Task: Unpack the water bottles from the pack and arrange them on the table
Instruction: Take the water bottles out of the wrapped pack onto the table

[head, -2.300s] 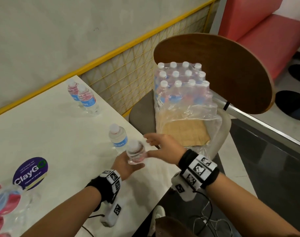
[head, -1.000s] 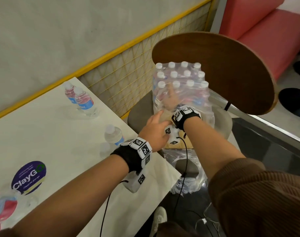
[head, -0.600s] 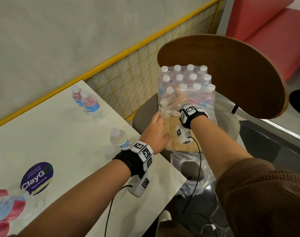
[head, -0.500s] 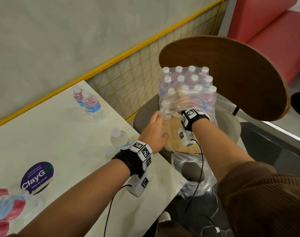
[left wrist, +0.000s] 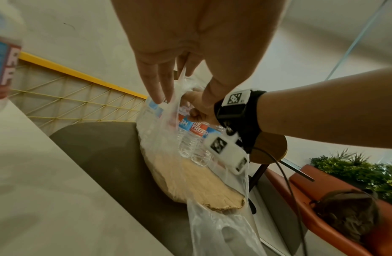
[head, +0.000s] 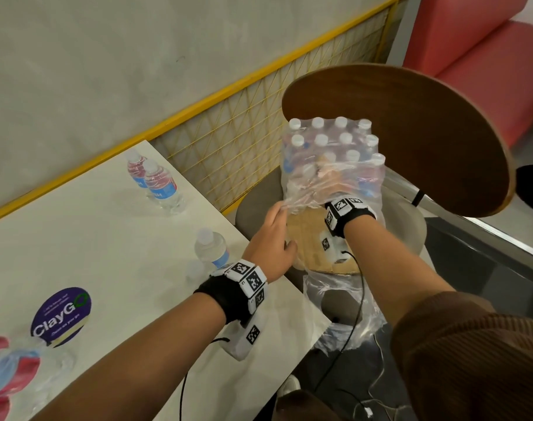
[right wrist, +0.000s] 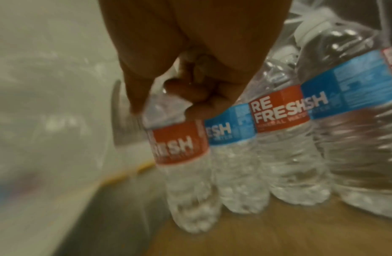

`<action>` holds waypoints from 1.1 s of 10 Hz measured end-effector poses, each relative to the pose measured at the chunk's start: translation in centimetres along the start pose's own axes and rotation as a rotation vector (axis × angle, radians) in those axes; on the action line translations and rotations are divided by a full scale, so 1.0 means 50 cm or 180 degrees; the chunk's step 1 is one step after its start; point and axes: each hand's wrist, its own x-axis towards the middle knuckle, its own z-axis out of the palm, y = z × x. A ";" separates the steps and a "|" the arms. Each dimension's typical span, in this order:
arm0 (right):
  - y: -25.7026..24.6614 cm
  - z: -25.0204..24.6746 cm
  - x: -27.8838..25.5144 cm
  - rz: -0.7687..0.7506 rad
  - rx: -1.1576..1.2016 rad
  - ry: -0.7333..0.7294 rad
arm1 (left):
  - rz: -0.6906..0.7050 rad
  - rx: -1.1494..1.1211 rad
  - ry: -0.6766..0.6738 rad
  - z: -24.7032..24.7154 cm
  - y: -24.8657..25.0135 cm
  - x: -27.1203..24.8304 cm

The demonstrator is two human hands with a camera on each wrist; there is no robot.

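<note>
Bottle [right wrist: 186, 152] stands upright, cap up, right hand [right wrist: 179, 69] fingers clamped around its neck; left hand [head: 271, 241] pinches wrap [head: 301, 192].

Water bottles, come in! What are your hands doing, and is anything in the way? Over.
Right hand inside the plastic wrap, gripping a bottle by its neck. Left hand pinching the wrap's edge open. Only the wrap is in the way.

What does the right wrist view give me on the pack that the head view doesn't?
Only the right wrist view shows the right hand with fingers curled round the neck of a front-row bottle, and the bottle bases on cardboard. Only the head view shows the left hand holding the plastic wrap open, and four bottles standing on the table. Both show the pack's remaining bottles inside the wrap.
</note>
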 end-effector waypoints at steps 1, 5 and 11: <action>-0.007 0.006 -0.064 0.0004 0.0741 -0.0085 | -0.0072 -0.0033 0.0009 0.001 -0.003 0.000; 0.057 0.020 -0.244 -0.0593 0.2010 0.0509 | -0.0227 -0.0442 -0.0469 0.015 0.028 0.003; 0.058 -0.011 -0.035 0.0053 0.0420 0.0115 | -0.0983 0.0877 -0.1150 -0.083 -0.043 -0.113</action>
